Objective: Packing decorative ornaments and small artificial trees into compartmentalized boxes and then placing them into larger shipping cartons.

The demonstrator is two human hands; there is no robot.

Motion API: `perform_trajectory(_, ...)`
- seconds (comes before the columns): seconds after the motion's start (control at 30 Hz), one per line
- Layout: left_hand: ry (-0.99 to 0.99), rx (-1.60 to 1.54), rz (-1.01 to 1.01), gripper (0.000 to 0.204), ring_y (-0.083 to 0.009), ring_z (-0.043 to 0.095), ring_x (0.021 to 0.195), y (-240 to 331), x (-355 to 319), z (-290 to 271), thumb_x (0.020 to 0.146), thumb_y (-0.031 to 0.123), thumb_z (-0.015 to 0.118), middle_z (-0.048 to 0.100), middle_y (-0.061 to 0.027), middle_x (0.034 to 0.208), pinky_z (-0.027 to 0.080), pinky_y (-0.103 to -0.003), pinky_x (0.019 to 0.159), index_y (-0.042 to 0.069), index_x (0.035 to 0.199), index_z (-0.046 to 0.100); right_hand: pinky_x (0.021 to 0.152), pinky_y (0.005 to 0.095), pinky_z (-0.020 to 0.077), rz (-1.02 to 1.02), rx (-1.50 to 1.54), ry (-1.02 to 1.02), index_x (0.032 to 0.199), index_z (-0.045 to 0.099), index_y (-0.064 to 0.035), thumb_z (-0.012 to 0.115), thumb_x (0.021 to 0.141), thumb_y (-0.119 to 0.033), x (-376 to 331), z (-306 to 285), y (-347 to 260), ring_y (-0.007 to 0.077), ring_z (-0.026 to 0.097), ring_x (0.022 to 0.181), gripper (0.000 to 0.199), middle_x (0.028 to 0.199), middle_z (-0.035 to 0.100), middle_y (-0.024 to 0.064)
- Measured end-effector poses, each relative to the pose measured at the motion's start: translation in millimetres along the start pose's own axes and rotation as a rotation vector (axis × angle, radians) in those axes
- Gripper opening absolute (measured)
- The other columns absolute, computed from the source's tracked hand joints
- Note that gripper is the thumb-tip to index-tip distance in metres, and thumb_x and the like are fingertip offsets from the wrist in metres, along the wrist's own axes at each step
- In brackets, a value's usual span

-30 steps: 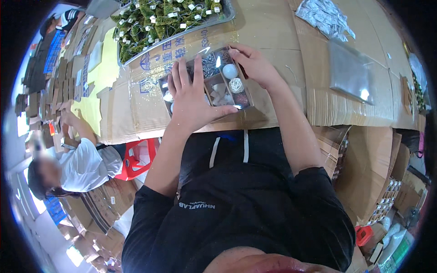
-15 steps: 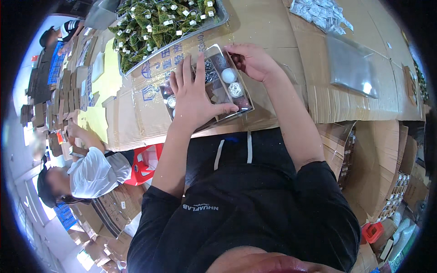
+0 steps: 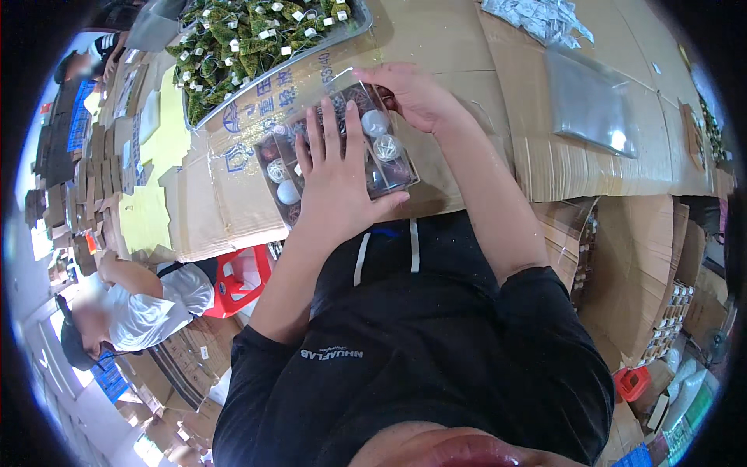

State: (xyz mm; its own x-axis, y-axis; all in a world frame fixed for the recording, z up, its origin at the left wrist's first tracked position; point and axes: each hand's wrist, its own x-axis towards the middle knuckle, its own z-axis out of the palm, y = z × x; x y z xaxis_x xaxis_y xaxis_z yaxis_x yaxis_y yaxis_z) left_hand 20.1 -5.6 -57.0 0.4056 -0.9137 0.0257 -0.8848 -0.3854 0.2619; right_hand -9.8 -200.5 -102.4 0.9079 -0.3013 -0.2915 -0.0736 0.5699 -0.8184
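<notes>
A divided box (image 3: pixel 398 188) with a clear cover lies tilted near the table's front edge. Its compartments hold decorative balls: a smooth white ball (image 3: pixel 376 122) and a white woven ball (image 3: pixel 387 147) on the right, similar white ones on the left, and dark brown pieces among them. My left hand (image 3: pixel 334 175) rests flat across the top, fingers spread, hiding the middle compartments. At the far right corner, my right hand (image 3: pixel 408 95) grips the box's edge with curled fingers, partly hidden behind the wall.
A metal tray (image 3: pixel 369 19) of green bristly ornaments with white tags stands at the far left. Clear plastic sheets (image 3: pixel 591 105) and a heap of small white packets (image 3: pixel 537 19) lie to the right. Cardboard covers the table (image 3: pixel 451 47). Another person (image 3: pixel 148 311) works at left, near a red stool (image 3: pixel 237 284).
The box has turned slightly and shifted left between my hands, showing more of its left compartments. The whole view has also shifted a little.
</notes>
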Motion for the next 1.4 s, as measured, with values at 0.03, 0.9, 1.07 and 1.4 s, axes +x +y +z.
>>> perform_trajectory(0.03, 0.005, 0.012, -0.012, 0.124, -0.0530, 0.008, 0.147, 3.3, 0.4, 1.3, 0.068, 0.056, 0.081, 0.009, -0.0344, 0.158, 0.012, -0.065, 0.115, 0.001, 0.156, 0.013, 0.067, 0.0256, 0.0422, -0.002, -0.057, 0.015, 0.093, 0.069, -0.0037, 0.074, 0.089, -0.032, -3.1, 2.6, -2.8, 0.0091, 0.055, 0.072, 0.029, 0.083, 0.064, 0.0004)
perform_trajectory(0.9, 0.326, 0.274, 0.138, 0.054, -0.0435, 0.037, 0.140, 24.3, -20.4, 55.6, 0.091, 0.031, 0.052, 0.047, -0.0273, 0.143, 0.017, -0.071, 0.112, -0.005, 0.131, 0.055, 0.079, 0.0259, 0.0488, -0.279, -0.375, 0.310, 0.117, 0.058, 0.0022, 0.065, 0.098, -0.020, -27.0, -13.6, 59.5, 0.0128, 0.059, 0.090, 0.030, 0.101, 0.063, 0.0068)
perform_trajectory(1.07, 0.164, -0.046, -0.025, 0.087, -0.0368, 0.024, 0.148, -15.7, -23.7, 17.8, 0.090, 0.057, 0.056, 0.031, -0.0241, 0.156, 0.014, -0.056, 0.120, -0.006, 0.146, 0.035, 0.077, 0.0250, 0.0485, -0.356, -0.424, 0.272, 0.114, 0.059, 0.0029, 0.064, 0.099, -0.021, -25.6, -10.5, 52.4, 0.0109, 0.058, 0.089, 0.029, 0.102, 0.064, 0.0064)
perform_trajectory(1.4, 0.167, -0.687, -0.698, 0.084, -0.0469, 0.058, 0.116, -89.6, -45.5, 12.6, 0.098, 0.048, 0.052, 0.058, -0.0339, 0.124, 0.045, -0.046, 0.101, -0.008, 0.151, 0.018, 0.082, 0.0268, 0.0481, -0.293, -0.483, 0.381, 0.112, 0.061, 0.0048, 0.064, 0.099, -0.026, -28.5, -9.9, 59.9, 0.0126, 0.059, 0.091, 0.033, 0.099, 0.065, 0.0065)
